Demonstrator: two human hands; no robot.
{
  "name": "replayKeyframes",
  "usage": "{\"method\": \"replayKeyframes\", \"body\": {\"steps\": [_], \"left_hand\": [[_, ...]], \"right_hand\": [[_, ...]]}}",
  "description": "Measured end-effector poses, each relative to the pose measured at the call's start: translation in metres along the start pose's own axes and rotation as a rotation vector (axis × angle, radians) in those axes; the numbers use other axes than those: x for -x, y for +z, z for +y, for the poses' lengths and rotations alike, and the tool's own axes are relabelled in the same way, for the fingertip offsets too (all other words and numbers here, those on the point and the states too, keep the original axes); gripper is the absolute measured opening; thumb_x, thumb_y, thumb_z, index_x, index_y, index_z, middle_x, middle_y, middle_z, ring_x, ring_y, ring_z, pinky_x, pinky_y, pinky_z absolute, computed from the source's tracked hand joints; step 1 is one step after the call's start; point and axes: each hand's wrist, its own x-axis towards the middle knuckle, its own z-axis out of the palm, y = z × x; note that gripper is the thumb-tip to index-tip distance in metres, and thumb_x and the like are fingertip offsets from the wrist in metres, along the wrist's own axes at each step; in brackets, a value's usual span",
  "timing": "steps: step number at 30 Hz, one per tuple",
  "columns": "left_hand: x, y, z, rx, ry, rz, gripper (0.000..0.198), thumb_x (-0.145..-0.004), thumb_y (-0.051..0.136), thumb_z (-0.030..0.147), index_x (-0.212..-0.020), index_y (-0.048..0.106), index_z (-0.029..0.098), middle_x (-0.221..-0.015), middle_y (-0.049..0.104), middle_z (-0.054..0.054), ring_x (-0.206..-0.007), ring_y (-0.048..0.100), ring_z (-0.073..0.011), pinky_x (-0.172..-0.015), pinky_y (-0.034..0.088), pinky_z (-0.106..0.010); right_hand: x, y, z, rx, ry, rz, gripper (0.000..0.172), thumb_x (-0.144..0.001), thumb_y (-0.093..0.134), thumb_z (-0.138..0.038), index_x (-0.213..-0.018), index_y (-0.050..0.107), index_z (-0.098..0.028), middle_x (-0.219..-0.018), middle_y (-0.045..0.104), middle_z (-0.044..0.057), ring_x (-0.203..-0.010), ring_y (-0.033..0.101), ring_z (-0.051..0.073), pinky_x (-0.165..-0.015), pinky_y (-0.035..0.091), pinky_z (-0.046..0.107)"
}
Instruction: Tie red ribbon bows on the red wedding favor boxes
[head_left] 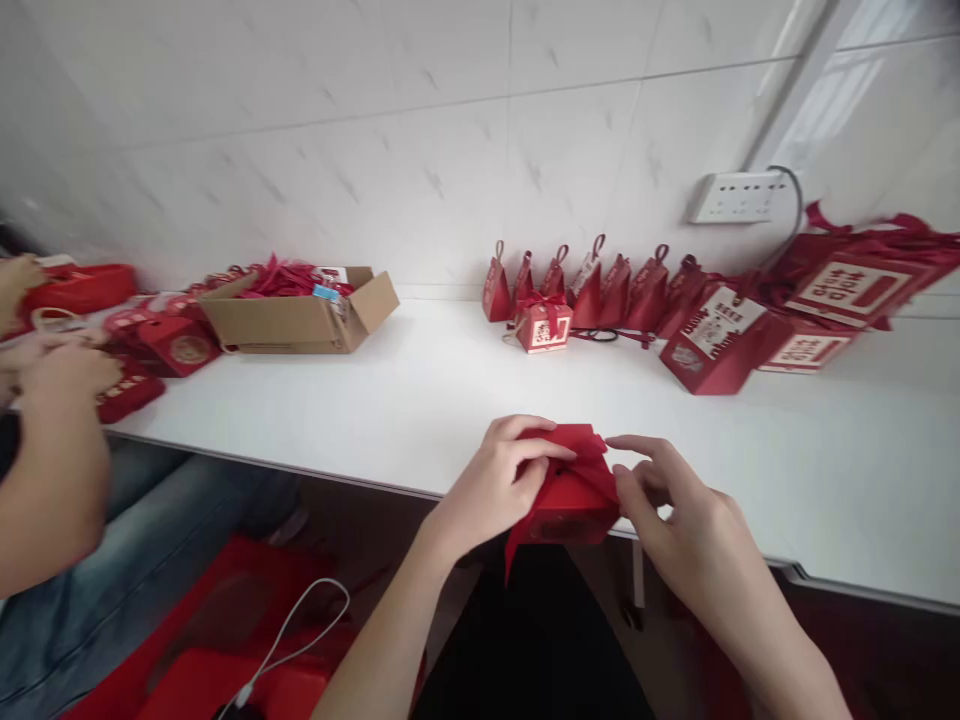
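Observation:
A small red gift box (574,522) with a red ribbon (592,468) across its top sits at the table's front edge. My left hand (499,475) is closed over the box's left side and top, with its fingertips pressing on the ribbon. One ribbon tail hangs down at the box's front left corner. On the other side, my right hand (675,510) is bent with its thumb and curled fingers at the ribbon's right end. Its index finger reaches out to a ribbon tip at the back.
An open cardboard box (277,325) holds red ribbons. Along the wall stand several red boxes with loops (615,290) and a small bowed box (546,325). Larger red boxes (847,290) are stacked at right beneath a power strip (739,198). A co-worker's hands (67,370) handle red items at left.

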Motion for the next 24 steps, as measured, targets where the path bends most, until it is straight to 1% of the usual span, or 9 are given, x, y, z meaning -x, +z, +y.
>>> {"method": "replayKeyframes", "body": {"steps": [2, 4, 7, 9, 11, 13, 19, 22, 24], "left_hand": [[-0.001, -0.001, -0.002, 0.013, -0.016, -0.018, 0.033, -0.088, 0.041, 0.015, -0.100, 0.068, 0.030, -0.124, 0.053, 0.001, -0.123, 0.044, -0.0181, -0.108, 0.036, -0.035], [-0.002, -0.001, -0.002, 0.018, -0.026, -0.029, 0.033, -0.089, 0.041, 0.016, -0.102, 0.068, 0.030, -0.126, 0.052, 0.001, -0.124, 0.043, -0.0185, -0.108, 0.035, -0.035], [-0.001, -0.002, -0.002, 0.016, -0.048, -0.038, 0.033, -0.089, 0.041, 0.018, -0.102, 0.068, 0.032, -0.128, 0.050, 0.002, -0.125, 0.041, -0.0186, -0.108, 0.036, -0.035], [0.000, -0.002, -0.001, 0.014, -0.060, -0.034, 0.033, -0.089, 0.040, 0.018, -0.102, 0.068, 0.032, -0.128, 0.051, 0.002, -0.126, 0.040, -0.0188, -0.107, 0.036, -0.036], [-0.001, -0.002, -0.001, 0.010, -0.068, -0.034, 0.034, -0.089, 0.040, 0.019, -0.102, 0.068, 0.032, -0.128, 0.051, 0.002, -0.126, 0.040, -0.0191, -0.107, 0.036, -0.036], [-0.002, -0.003, -0.001, 0.005, -0.078, -0.041, 0.034, -0.089, 0.040, 0.019, -0.102, 0.068, 0.033, -0.128, 0.051, 0.002, -0.126, 0.041, -0.0191, -0.106, 0.037, -0.036], [-0.005, -0.004, -0.002, 0.011, -0.097, -0.058, 0.033, -0.089, 0.042, 0.022, -0.103, 0.068, 0.034, -0.128, 0.051, 0.003, -0.125, 0.042, -0.0197, -0.099, 0.045, -0.033], [-0.006, -0.003, -0.002, 0.001, -0.097, -0.063, 0.033, -0.089, 0.042, 0.022, -0.103, 0.068, 0.034, -0.128, 0.051, 0.003, -0.124, 0.043, -0.0194, -0.100, 0.044, -0.033], [-0.007, -0.003, -0.003, -0.007, -0.095, -0.060, 0.033, -0.089, 0.041, 0.021, -0.102, 0.069, 0.034, -0.128, 0.051, 0.003, -0.124, 0.044, -0.0190, -0.102, 0.042, -0.034]], "right_hand": [[0.001, -0.006, -0.006, -0.063, 0.127, -0.109, 0.022, -0.091, 0.044, -0.039, -0.100, 0.056, -0.024, -0.050, 0.052, -0.007, -0.041, 0.048, 0.010, -0.046, 0.041, 0.019], [0.004, -0.011, -0.010, -0.065, 0.193, -0.160, 0.026, -0.087, 0.051, -0.046, -0.099, 0.058, -0.024, -0.051, 0.054, -0.007, -0.044, 0.050, 0.011, -0.048, 0.041, 0.020], [0.008, -0.013, -0.013, -0.017, 0.244, -0.161, 0.027, -0.082, 0.056, -0.048, -0.094, 0.060, -0.024, -0.053, 0.058, -0.005, -0.044, 0.052, 0.013, -0.048, 0.040, 0.023], [0.008, -0.013, -0.014, -0.023, 0.298, -0.137, 0.026, -0.085, 0.050, -0.045, -0.078, 0.061, -0.022, -0.052, 0.059, -0.004, -0.041, 0.050, 0.012, -0.048, 0.038, 0.023], [0.007, -0.013, -0.013, -0.085, 0.353, -0.119, 0.034, -0.087, 0.045, -0.043, -0.064, 0.056, -0.021, -0.049, 0.058, -0.002, -0.038, 0.045, 0.010, -0.045, 0.036, 0.023], [0.005, -0.013, -0.011, -0.164, 0.404, -0.131, 0.038, -0.087, 0.043, -0.044, -0.058, 0.051, -0.020, -0.046, 0.055, -0.002, -0.036, 0.040, 0.009, -0.041, 0.032, 0.022], [0.008, -0.010, 0.000, -0.254, 0.476, -0.241, 0.048, -0.086, 0.041, -0.052, -0.051, 0.036, -0.019, -0.042, 0.040, -0.004, -0.037, 0.030, 0.007, -0.038, 0.025, 0.020], [0.009, -0.012, 0.002, -0.289, 0.495, -0.292, 0.053, -0.087, 0.040, -0.054, -0.048, 0.035, -0.019, -0.039, 0.040, -0.004, -0.036, 0.028, 0.006, -0.039, 0.024, 0.021], [0.008, -0.015, 0.000, -0.360, 0.465, -0.331, 0.054, -0.087, 0.040, -0.055, -0.048, 0.036, -0.019, -0.039, 0.043, -0.003, -0.036, 0.029, 0.006, -0.040, 0.026, 0.021]]}}
